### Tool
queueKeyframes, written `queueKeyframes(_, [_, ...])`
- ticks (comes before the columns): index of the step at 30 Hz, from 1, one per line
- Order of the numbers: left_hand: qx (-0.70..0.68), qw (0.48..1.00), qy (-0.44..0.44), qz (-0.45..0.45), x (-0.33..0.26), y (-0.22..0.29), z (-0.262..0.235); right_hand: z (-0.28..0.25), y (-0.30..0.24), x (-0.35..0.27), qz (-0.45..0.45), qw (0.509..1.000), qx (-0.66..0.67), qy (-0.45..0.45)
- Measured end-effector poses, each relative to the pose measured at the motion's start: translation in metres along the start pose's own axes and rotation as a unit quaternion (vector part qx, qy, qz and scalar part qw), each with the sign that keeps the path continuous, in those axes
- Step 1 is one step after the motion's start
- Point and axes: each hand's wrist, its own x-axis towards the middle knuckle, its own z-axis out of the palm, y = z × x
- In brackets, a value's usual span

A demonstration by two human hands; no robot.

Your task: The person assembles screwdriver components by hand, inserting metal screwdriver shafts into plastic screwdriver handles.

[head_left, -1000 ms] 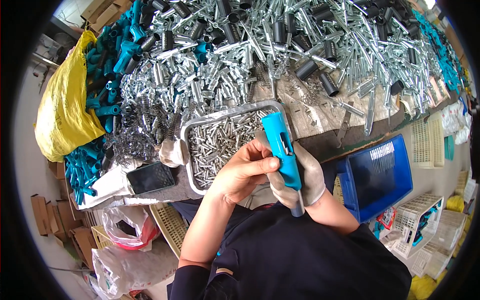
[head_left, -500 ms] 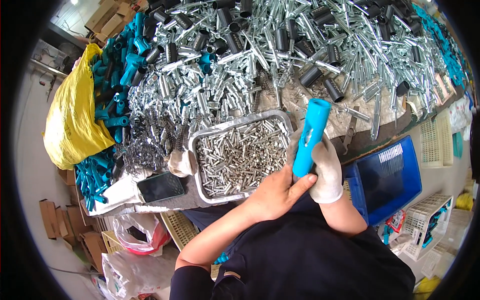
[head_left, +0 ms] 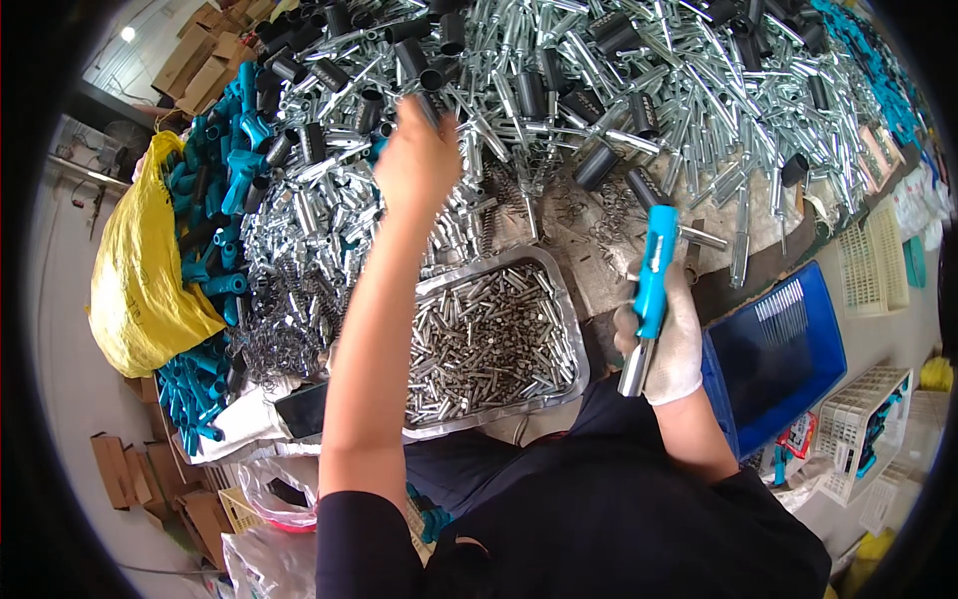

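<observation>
My right hand (head_left: 675, 334), in a whitish glove, is wrapped round a teal tubular handle (head_left: 656, 270). A shiny metal tube (head_left: 637, 369) sticks out of the handle's lower end. My bare left hand (head_left: 419, 165) is stretched far forward over the parts pile, its fingers closed about a short black sleeve (head_left: 430, 106). Around that hand lie more black sleeves (head_left: 409, 58) and silvery metal fittings (head_left: 324, 205). Between my arms a metal tray (head_left: 569, 344) holds many small steel pins, partly hidden by my left forearm.
Teal handles (head_left: 244, 165) are heaped at the left beside a yellow sack (head_left: 140, 280). Dark springs (head_left: 284, 329) lie near a phone (head_left: 302, 409). A blue bin (head_left: 773, 349) stands right of my right arm, with a white crate (head_left: 863, 429) beyond it. Long metal rods (head_left: 699, 130) cover the far right.
My left hand has left the teal handle and reached forward-left to a black sleeve. The right hand has tilted the handle, and a metal tube now shows at its lower end.
</observation>
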Motion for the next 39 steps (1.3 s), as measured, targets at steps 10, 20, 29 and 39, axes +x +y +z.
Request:
queueKeyframes(10, [-0.085, 0.977, 0.064, 0.185, -0.005, -0.036, -0.014, -0.003, -0.004, -0.007, 0.072, 0.975, -0.158, -0.140])
queueKeyframes(20, [-0.276, 0.908, -0.181, 0.260, -0.165, -0.007, -0.058, 0.015, 0.013, -0.027, 0.190, 0.921, -0.274, -0.204])
queueKeyframes(29, [0.064, 0.946, -0.280, 0.151, -0.130, 0.058, -0.059, -0.032, 0.036, 0.008, -0.339, 0.765, -0.524, -0.160])
queueKeyframes(39, [0.046, 0.988, -0.064, 0.136, -0.085, -0.008, -0.023, 0.007, 0.014, -0.034, -0.017, 0.907, -0.421, -0.012])
